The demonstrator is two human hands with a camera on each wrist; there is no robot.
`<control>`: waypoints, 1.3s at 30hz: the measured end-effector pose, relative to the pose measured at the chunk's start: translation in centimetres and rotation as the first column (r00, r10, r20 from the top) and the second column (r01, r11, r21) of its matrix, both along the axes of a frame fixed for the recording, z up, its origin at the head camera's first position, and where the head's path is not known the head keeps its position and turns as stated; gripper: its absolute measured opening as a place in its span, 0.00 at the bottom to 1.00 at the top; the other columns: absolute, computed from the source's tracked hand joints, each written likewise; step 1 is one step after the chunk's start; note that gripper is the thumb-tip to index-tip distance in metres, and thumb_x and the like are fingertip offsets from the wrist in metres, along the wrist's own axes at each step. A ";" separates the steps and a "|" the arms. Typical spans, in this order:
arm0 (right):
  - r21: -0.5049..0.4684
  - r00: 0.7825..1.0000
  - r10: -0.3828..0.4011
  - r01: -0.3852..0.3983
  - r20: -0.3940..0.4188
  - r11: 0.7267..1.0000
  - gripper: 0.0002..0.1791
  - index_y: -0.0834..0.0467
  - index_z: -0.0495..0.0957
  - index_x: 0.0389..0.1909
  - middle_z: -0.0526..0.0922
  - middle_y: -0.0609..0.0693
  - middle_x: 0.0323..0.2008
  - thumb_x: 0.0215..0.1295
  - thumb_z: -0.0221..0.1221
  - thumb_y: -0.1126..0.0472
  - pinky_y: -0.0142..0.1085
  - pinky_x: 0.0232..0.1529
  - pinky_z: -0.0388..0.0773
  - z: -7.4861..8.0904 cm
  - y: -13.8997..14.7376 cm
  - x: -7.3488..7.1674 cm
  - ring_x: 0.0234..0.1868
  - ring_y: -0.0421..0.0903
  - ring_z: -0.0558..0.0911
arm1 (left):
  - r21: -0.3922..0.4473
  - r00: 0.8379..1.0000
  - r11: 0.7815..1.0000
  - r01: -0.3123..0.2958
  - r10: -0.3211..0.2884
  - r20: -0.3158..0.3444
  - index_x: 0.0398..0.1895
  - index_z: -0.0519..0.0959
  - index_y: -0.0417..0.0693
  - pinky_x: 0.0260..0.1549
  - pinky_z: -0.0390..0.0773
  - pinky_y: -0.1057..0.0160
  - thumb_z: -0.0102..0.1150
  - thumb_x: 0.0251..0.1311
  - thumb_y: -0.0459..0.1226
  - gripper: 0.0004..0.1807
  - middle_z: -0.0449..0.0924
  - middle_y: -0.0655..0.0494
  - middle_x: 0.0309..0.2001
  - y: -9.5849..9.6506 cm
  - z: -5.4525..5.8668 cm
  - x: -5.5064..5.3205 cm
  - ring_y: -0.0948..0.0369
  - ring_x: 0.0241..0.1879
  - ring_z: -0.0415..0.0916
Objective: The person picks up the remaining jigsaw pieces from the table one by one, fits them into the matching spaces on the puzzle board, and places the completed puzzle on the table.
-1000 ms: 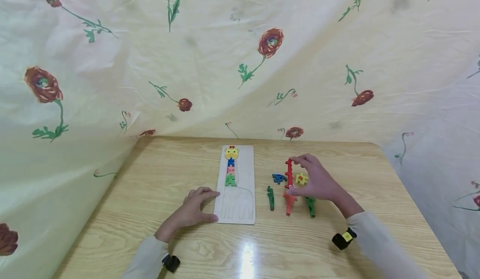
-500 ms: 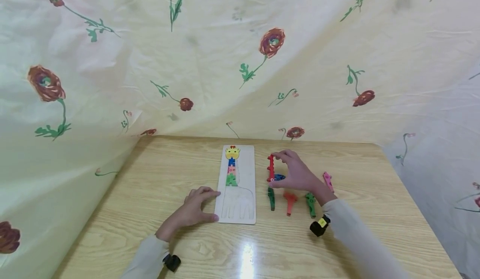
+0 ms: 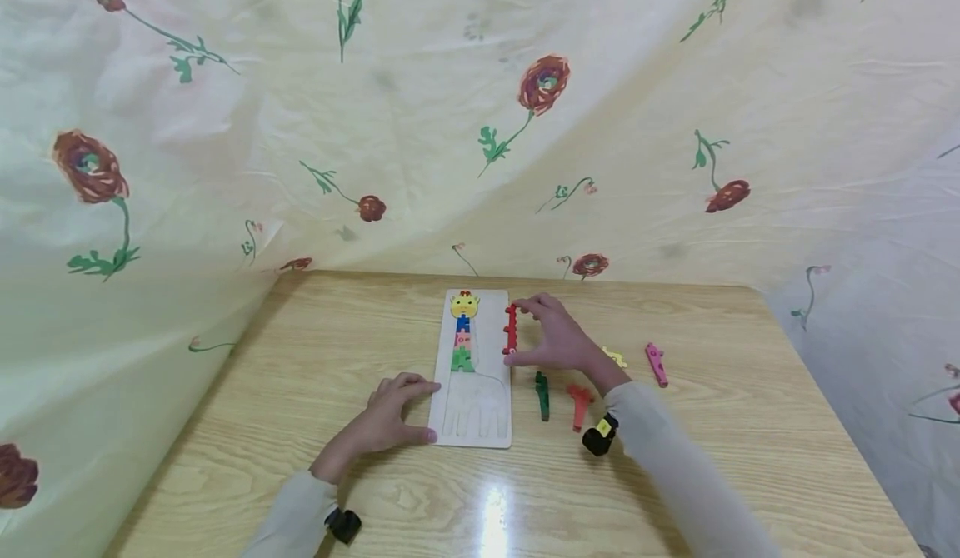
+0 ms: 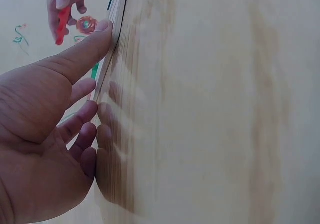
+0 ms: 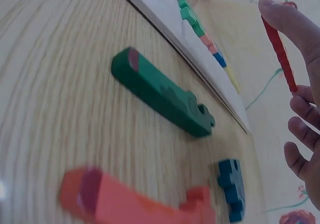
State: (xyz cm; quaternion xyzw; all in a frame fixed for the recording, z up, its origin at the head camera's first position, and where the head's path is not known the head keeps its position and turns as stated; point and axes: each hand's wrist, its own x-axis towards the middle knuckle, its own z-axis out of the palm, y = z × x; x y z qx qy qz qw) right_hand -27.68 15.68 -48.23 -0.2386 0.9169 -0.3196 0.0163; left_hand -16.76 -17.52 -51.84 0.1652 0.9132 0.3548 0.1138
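Observation:
A white giraffe puzzle board [image 3: 491, 325] lies on the table. Its yellow head [image 3: 464, 306] and blue, pink and green neck pieces [image 3: 462, 343] sit in the recess, above a bare body and leg outline. My left hand [image 3: 386, 418] touches the board's left edge with thumb and fingertips, fingers fairly straight. Over the board's right edge, my right hand [image 3: 557, 343] pinches a long red puzzle piece [image 3: 512, 331] by its ends, between thumb and fingers. The right wrist view shows that red piece [image 5: 279, 53] raised above the table.
Right of the board lie a dark green piece [image 3: 542, 396], a coral piece [image 3: 580, 406], a pink piece [image 3: 656, 365] and a yellow piece [image 3: 615, 357], partly hidden by the right arm. A blue piece [image 5: 231, 190] shows in the right wrist view. Flowered cloth [image 3: 420, 125] hangs behind the table.
My right hand has carried the red piece leftward, from above the loose pieces to the board's right edge. The left hand and the board have stayed put.

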 end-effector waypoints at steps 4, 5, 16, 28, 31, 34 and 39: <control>0.013 1.000 -0.003 0.002 0.010 1.000 0.56 0.53 0.69 0.73 0.72 0.56 0.61 0.43 0.78 0.34 0.53 0.58 0.76 -0.4 -1.0 -0.4 0.60 0.54 0.71 | 0.004 1.000 1.000 -0.004 0.003 0.005 0.69 0.76 0.59 0.58 0.61 0.43 0.79 0.51 0.49 0.39 0.68 0.54 0.68 0.0 -0.1 0.0 0.51 0.61 0.60; 0.022 1.000 0.002 -0.002 0.007 1.000 0.56 0.54 0.69 0.73 0.71 0.55 0.61 0.44 0.77 0.34 0.53 0.59 0.75 -0.5 -1.2 -0.5 0.60 0.54 0.71 | 0.003 1.000 1.000 -0.004 0.004 0.005 0.69 0.76 0.59 0.58 0.61 0.43 0.79 0.51 0.49 0.39 0.68 0.54 0.68 0.0 -0.1 0.0 0.51 0.61 0.60; 0.031 0.999 0.025 -0.025 0.028 0.999 0.57 0.54 0.70 0.73 0.71 0.52 0.59 0.43 0.77 0.33 0.48 0.58 0.74 -1.2 -3.5 -1.5 0.56 0.50 0.71 | 0.006 1.000 1.000 -0.006 0.006 0.010 0.68 0.76 0.59 0.61 0.62 0.40 0.79 0.51 0.48 0.38 0.68 0.55 0.68 0.0 0.0 0.1 0.50 0.63 0.59; 0.032 0.998 0.032 -0.034 0.056 0.999 0.58 0.54 0.71 0.72 0.73 0.51 0.58 0.41 0.77 0.31 0.49 0.59 0.75 -2.0 -4.7 -2.0 0.58 0.50 0.71 | 0.005 1.000 1.000 0.000 0.000 0.024 0.69 0.76 0.60 0.59 0.63 0.41 0.78 0.52 0.50 0.38 0.67 0.56 0.68 0.0 0.1 -0.1 0.51 0.63 0.59; 0.045 0.998 0.036 -0.038 0.055 0.998 0.57 0.55 0.71 0.72 0.73 0.51 0.58 0.41 0.77 0.31 0.49 0.60 0.74 -2.1 -4.9 -2.2 0.58 0.50 0.71 | 0.004 1.000 1.000 0.004 -0.004 0.021 0.69 0.76 0.60 0.60 0.63 0.41 0.78 0.52 0.50 0.38 0.67 0.56 0.68 -0.1 0.0 -0.2 0.51 0.63 0.59; 0.055 0.998 0.043 -0.046 0.054 0.997 0.57 0.55 0.71 0.72 0.73 0.51 0.58 0.42 0.76 0.30 0.49 0.60 0.74 -2.3 -5.1 -2.4 0.58 0.50 0.71 | 0.007 1.000 1.000 0.007 -0.007 0.020 0.69 0.76 0.60 0.60 0.62 0.41 0.78 0.52 0.50 0.38 0.67 0.55 0.68 -0.2 0.0 -0.2 0.51 0.63 0.59; 0.073 0.997 0.047 -0.052 0.066 0.996 0.58 0.55 0.70 0.72 0.74 0.51 0.59 0.42 0.75 0.29 0.49 0.60 0.74 -2.7 -5.4 -2.6 0.59 0.50 0.70 | 0.014 1.000 1.000 0.009 -0.010 0.022 0.69 0.76 0.59 0.61 0.61 0.41 0.77 0.53 0.50 0.39 0.67 0.55 0.68 -0.2 0.0 -0.3 0.50 0.63 0.58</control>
